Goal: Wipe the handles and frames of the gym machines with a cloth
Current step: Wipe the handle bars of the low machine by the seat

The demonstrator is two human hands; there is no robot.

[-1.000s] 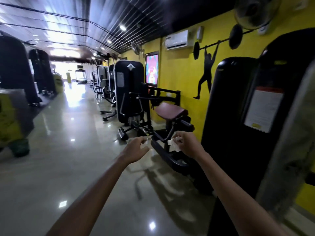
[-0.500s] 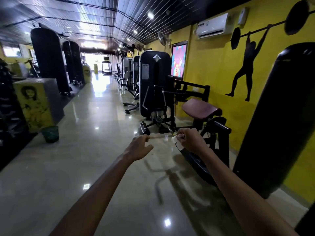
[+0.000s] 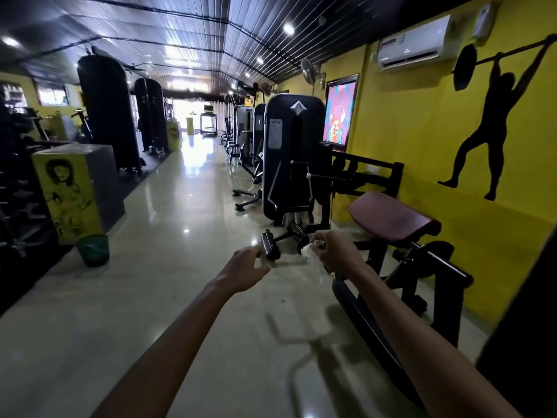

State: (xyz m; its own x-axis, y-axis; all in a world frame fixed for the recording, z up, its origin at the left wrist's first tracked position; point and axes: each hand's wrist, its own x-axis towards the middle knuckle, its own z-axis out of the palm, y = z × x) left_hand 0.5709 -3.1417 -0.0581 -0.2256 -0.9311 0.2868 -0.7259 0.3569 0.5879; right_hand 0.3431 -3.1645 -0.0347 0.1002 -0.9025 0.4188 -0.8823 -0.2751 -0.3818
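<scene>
A: We log the near field first; both forearms reach forward from the bottom edge over the glossy floor [image 3: 168, 236]; the right hand [image 3: 336, 251] has its fingers curled round a small white cloth [image 3: 308, 252], which shows at the hand's left side.

B: Agreed; we note the left hand [image 3: 245, 271] just left of it, fingers loosely bent with thumb and fingertips close together; whether it pinches anything we cannot tell, since the frame is blurred there.

A: We record the cloth as held in the air, near the machines but, as far as we can see, apart from them; just beyond the left hand sits a short black roller pad [image 3: 269, 244] at the foot of a machine.

B: Right of the hands we see the nearest machine's black frame [image 3: 434, 263], a sloping bar under a dark red padded seat [image 3: 391, 217]; behind it stands a weight-stack machine [image 3: 294, 152] with a black shroud and a white arrow mark.

A: To the left, a green bin [image 3: 92, 249] stands on the floor, beside a yellow box [image 3: 67, 194] with a drawn figure on it.

B: Farther off: the yellow wall [image 3: 407, 122] carries a black weightlifter silhouette [image 3: 488, 125], a colourful framed poster [image 3: 340, 111] and a white air conditioner [image 3: 417, 40]; more machines line the aisle towards a bright opening.
</scene>
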